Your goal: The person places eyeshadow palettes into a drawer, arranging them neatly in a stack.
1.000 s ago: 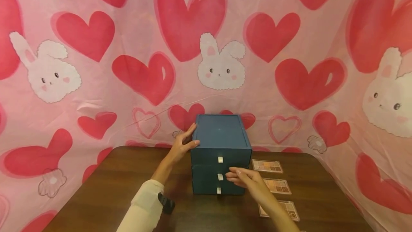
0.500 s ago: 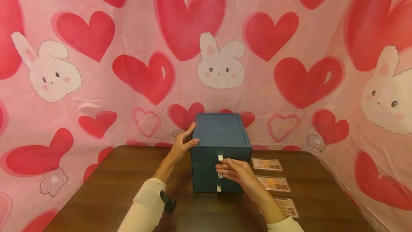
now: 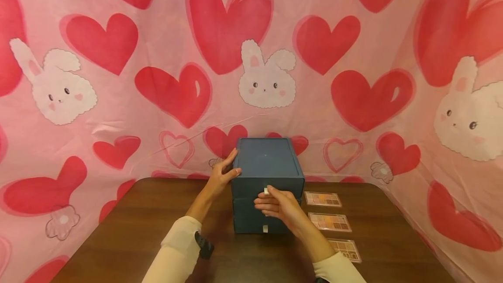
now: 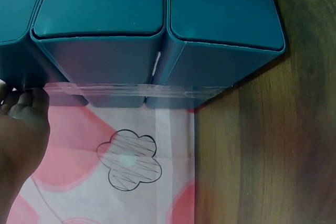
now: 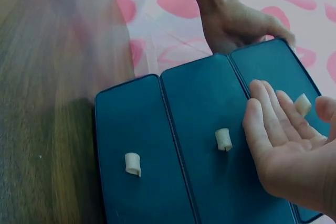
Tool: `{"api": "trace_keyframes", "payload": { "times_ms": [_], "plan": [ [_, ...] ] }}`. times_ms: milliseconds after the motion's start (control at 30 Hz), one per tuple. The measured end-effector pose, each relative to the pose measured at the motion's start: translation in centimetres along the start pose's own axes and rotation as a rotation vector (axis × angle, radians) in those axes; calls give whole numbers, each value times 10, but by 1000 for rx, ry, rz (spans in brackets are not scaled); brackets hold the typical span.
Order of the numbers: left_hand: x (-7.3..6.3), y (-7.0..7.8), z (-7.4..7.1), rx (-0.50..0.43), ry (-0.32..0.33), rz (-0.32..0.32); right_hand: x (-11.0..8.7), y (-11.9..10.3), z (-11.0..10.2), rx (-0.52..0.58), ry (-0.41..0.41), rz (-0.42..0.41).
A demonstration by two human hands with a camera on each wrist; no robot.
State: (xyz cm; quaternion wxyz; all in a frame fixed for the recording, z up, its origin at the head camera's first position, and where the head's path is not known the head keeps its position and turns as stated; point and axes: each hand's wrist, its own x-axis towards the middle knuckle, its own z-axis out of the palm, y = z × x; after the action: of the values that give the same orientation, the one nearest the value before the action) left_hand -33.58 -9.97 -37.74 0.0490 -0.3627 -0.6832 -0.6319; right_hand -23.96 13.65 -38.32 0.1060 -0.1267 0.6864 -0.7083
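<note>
A dark blue box of three stacked drawers (image 3: 251, 213) stands on the table, each drawer with a small white pull tab. My left hand (image 3: 221, 179) rests on its upper left side, thumb at the top edge; in the left wrist view its fingertips touch the side near a clear tape band (image 4: 121, 90). In front of the box hovers my right hand (image 3: 280, 204), fingers straight and thumb apart. The top pull tab (image 5: 303, 105) lies between thumb and fingers in the right wrist view, not pinched. The middle tab (image 5: 223, 139) and bottom tab (image 5: 133, 163) show beside the fingers.
Right of the box, three flat makeup palettes lie in a column: the far palette (image 3: 323, 198), the middle palette (image 3: 330, 222) and the near palette (image 3: 346, 250), partly behind the right forearm. A pink heart-and-rabbit cloth (image 3: 220, 112) hangs behind the brown table (image 3: 129, 230).
My right hand has moved left and up from beside the middle drawer's tab to the top drawer's tab. The left hand has stayed on the box's side.
</note>
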Motion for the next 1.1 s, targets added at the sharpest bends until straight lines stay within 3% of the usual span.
{"api": "trace_keyframes", "payload": {
  "times_ms": [200,467,700,1100],
  "plan": [
    [1,0,1,-27,19,-5,3,0,11,11,115,-8],
    [3,-2,2,-23,16,34,4,5,17,62,191,-26],
    [4,-2,3,11,37,42,2,8,21,83,198,-53],
    [1,-1,0,9,9,26,-12,11,22,95,160,-37]
  ]
}}
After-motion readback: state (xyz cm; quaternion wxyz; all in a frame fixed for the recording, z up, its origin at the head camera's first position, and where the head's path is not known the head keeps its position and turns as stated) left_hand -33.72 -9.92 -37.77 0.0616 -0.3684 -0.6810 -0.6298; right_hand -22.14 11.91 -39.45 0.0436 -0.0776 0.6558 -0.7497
